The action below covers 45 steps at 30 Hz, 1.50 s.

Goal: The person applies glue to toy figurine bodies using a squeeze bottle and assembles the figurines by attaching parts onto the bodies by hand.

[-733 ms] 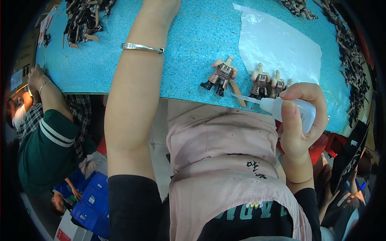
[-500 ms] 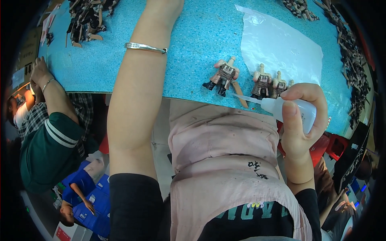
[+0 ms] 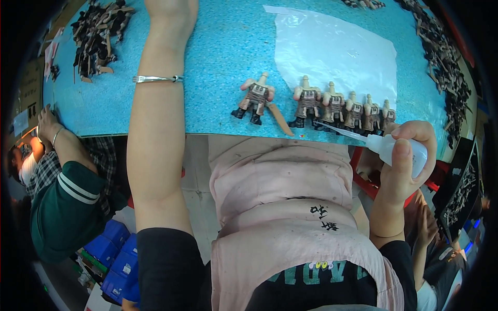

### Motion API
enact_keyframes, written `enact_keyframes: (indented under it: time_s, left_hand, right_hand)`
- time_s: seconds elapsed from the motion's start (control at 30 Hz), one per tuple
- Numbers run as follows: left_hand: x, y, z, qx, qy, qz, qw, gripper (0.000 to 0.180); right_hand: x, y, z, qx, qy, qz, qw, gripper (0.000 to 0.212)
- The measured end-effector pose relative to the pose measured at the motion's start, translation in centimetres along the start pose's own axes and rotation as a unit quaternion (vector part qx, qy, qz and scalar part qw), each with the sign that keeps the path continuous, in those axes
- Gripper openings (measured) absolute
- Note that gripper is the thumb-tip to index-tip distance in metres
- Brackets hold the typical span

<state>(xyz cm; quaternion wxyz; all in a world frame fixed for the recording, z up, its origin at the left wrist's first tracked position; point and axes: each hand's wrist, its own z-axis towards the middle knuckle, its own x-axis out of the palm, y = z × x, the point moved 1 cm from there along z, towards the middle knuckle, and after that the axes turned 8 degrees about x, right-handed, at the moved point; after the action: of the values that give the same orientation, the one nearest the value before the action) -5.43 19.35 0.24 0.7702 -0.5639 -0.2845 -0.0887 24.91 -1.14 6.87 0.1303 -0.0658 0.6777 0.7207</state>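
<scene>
My right hand (image 3: 410,150) is closed around a small white squeeze bottle (image 3: 385,149). Its long thin nozzle (image 3: 340,130) points left, towards the feet of a row of headless toy figures (image 3: 333,101) in brown and black. Left of the row lies another headless figure (image 3: 254,98), with a tan stick-like piece (image 3: 280,119) beside it. My left arm stretches far across the table, a silver bangle on it. Of my left hand (image 3: 172,9) only the wrist end shows at the top edge; its fingers are out of the picture.
A clear plastic sheet (image 3: 334,52) lies on the blue table (image 3: 223,52) behind the row. Piles of dark toy parts are at the far left (image 3: 98,39) and along the right side (image 3: 441,62). A co-worker's arm (image 3: 65,142) rests at the left edge.
The view has shifted, so the table's things appear further left. The bottle has moved right along the row, and more of the figures show. My left arm still reaches across the table.
</scene>
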Motion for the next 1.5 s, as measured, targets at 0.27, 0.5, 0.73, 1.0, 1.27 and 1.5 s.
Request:
enact_keyframes:
  time_s: [0.27,0.5,0.73,1.0,1.27,1.5]
  left_hand:
    - [-1.4,-2.7,0.3,-0.347,0.03,-0.482,0.804,0.041]
    - [0.0,-0.1,-0.1,0.001,0.019,0.003,1.0,0.04]
    - [0.2,-0.8,-0.4,-0.006,0.017,0.0,1.0,0.04]
    - [0.0,-0.5,-0.2,0.001,0.021,0.006,1.0,0.039]
    - [-0.6,-0.5,-0.1,-0.013,0.015,0.002,1.0,0.039]
    - [-0.5,-0.8,0.3,0.004,0.059,0.096,0.994,0.054]
  right_hand:
    - [-0.2,0.0,0.2,-0.009,0.0,-0.012,1.0,0.012]
    - [0.1,-0.1,0.2,0.0,0.017,-0.008,1.0,0.011]
    - [0.4,-0.1,0.3,-0.012,0.029,-0.01,0.999,0.011]
    - [0.1,0.0,0.6,-0.035,0.051,-0.037,0.997,0.01]
    - [0.3,-0.1,0.5,-0.042,0.052,-0.033,0.997,0.01]
    - [-0.5,0.1,0.3,-0.058,0.043,-0.022,0.997,0.011]
